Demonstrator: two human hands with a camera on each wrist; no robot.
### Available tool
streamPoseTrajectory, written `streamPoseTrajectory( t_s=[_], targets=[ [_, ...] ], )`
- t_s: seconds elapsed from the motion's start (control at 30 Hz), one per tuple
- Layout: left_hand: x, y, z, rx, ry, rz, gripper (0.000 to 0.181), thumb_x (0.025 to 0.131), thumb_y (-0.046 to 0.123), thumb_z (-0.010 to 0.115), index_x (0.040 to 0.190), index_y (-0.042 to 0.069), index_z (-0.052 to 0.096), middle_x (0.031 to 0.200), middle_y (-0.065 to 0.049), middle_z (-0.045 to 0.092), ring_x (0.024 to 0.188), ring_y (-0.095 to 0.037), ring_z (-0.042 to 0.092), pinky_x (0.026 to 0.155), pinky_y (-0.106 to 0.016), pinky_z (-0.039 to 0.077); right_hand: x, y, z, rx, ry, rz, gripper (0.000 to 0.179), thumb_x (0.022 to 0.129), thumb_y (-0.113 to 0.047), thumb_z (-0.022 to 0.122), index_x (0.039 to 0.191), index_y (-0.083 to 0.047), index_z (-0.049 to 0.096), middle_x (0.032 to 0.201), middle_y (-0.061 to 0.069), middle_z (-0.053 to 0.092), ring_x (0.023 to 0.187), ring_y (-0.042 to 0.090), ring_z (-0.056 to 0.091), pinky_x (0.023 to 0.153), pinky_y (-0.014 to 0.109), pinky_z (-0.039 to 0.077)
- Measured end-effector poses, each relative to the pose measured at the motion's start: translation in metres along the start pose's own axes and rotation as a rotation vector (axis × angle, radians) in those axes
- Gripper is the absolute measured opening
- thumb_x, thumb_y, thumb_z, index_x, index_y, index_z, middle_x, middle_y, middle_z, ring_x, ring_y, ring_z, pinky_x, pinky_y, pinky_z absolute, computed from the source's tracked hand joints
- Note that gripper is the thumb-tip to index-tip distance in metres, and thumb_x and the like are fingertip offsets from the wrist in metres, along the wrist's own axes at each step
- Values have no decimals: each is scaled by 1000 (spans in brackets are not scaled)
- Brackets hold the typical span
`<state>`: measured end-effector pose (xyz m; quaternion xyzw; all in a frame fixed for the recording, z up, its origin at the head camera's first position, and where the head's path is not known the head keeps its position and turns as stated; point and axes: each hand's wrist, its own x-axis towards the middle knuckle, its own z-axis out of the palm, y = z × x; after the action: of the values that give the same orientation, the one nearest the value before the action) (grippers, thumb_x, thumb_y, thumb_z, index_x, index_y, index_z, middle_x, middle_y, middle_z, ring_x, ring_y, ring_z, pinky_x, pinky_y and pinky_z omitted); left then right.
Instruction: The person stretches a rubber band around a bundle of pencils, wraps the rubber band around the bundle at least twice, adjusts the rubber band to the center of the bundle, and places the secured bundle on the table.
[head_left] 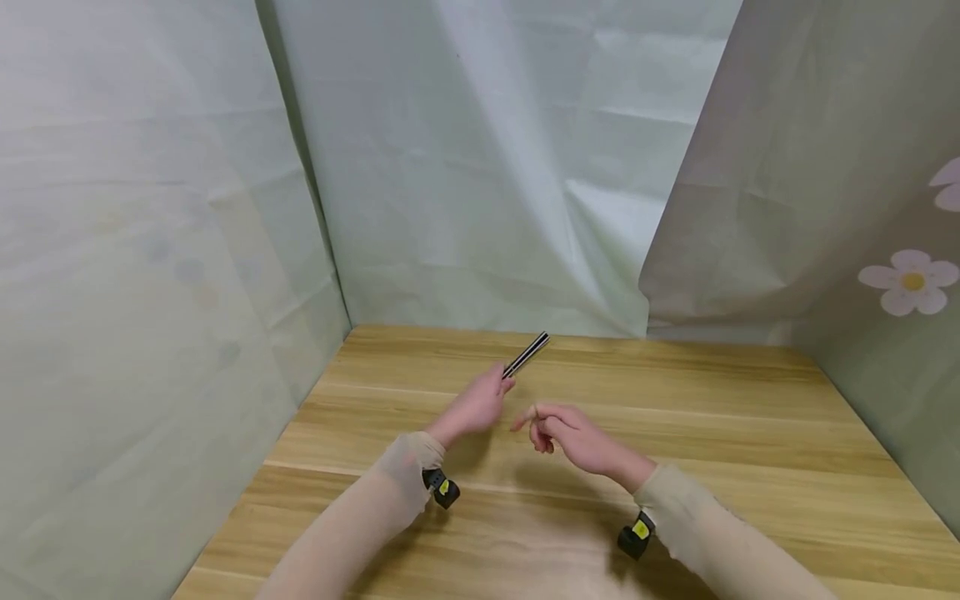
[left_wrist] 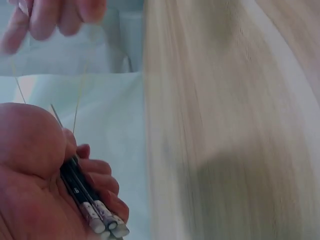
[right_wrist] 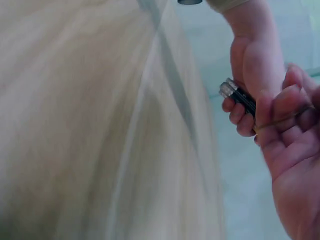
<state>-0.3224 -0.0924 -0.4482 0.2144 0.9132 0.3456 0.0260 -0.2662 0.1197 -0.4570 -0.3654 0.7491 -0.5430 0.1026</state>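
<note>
A small bundle of black pencils (head_left: 527, 353) with pale stripes lies in my left hand (head_left: 478, 402), whose fingers curl round it. The eraser ends (left_wrist: 106, 224) stick out at the heel side of the palm in the left wrist view. From the bundle, a thin yellowish rubber band (left_wrist: 78, 97) stretches in two strands up to the fingers of my right hand (head_left: 577, 437). Those fingers are bent, and the band (right_wrist: 282, 120) crosses them in the right wrist view. How the band sits round the pencils is hidden by the left hand.
Both hands are above a wooden table (head_left: 750, 467). Pale fabric walls (head_left: 480, 208) rise behind and at both sides of it, with flowers printed on the right one. Each wrist carries a black camera (head_left: 635, 537).
</note>
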Motion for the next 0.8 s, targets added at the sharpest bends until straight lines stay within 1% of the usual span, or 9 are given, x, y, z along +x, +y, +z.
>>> streamPoseTrajectory(
  t_s=[0.07, 0.13, 0.2, 0.3, 0.4, 0.5, 0.57, 0.67, 0.8],
  targets=[
    [0, -4, 0, 8, 26, -31, 18, 116, 14, 43, 102, 4, 48, 79, -2, 42, 67, -17, 42, 63, -34, 41, -1, 0, 1, 90, 47, -18, 50, 107, 6, 27, 145, 0, 60, 87, 14, 63, 70, 27, 53, 68, 31, 50],
    [0, -6, 0, -2, 48, -60, 20, 117, 16, 42, 104, 2, 50, 78, -2, 41, 66, -18, 41, 62, -34, 40, -3, 1, 3, 192, 82, 2, 58, 110, 3, 24, 164, -9, 40, 97, 17, 64, 70, 27, 53, 74, 34, 55],
    [0, -5, -1, -26, 80, -78, 21, 117, 17, 41, 106, 2, 50, 78, -3, 41, 65, -18, 41, 60, -35, 40, -4, 1, 6, 323, 131, 55, 59, 116, -6, 24, 172, -22, 20, 110, 16, 63, 71, 23, 54, 80, 38, 58],
    [2, -2, -1, -57, 137, -76, 21, 118, 20, 41, 109, 2, 49, 79, -3, 41, 64, -18, 41, 58, -35, 39, -1, 0, 10, 547, 240, 157, 60, 120, -20, 30, 173, -33, 4, 121, 8, 60, 68, 10, 53, 86, 36, 59],
    [2, 3, 0, -32, 204, -20, 16, 116, 17, 46, 108, 4, 48, 79, -3, 44, 64, -19, 43, 57, -36, 41, 5, -4, 8, 779, 380, 235, 60, 119, -29, 36, 173, -20, 11, 117, -1, 59, 69, 5, 57, 81, 24, 58],
    [2, 5, 2, 80, 253, 71, 15, 114, 15, 53, 102, 5, 49, 78, -3, 48, 66, -21, 48, 58, -39, 44, 9, -7, 2, 900, 490, 287, 61, 117, -37, 41, 168, -6, 26, 108, -6, 59, 69, 2, 62, 73, 15, 56],
    [1, 5, 4, 176, 268, 140, 17, 111, 16, 58, 99, 6, 50, 78, -4, 51, 68, -23, 53, 61, -42, 46, 10, -9, -3, 920, 537, 313, 63, 116, -41, 42, 165, -2, 33, 101, -7, 59, 67, 2, 63, 70, 14, 55],
    [-1, 4, 7, 286, 253, 216, 17, 109, 18, 62, 99, 7, 52, 82, -4, 54, 76, -27, 59, 68, -46, 50, 10, -13, -10, 899, 573, 347, 65, 115, -47, 45, 162, -2, 38, 97, -8, 60, 61, 0, 59, 64, 12, 53],
    [-2, 4, 10, 334, 224, 271, 14, 107, 18, 64, 104, 8, 54, 88, -5, 58, 87, -30, 62, 77, -50, 52, 7, -17, -16, 882, 599, 383, 60, 112, -49, 52, 153, -4, 48, 96, -6, 63, 54, -1, 54, 58, 13, 51]
  ],
)
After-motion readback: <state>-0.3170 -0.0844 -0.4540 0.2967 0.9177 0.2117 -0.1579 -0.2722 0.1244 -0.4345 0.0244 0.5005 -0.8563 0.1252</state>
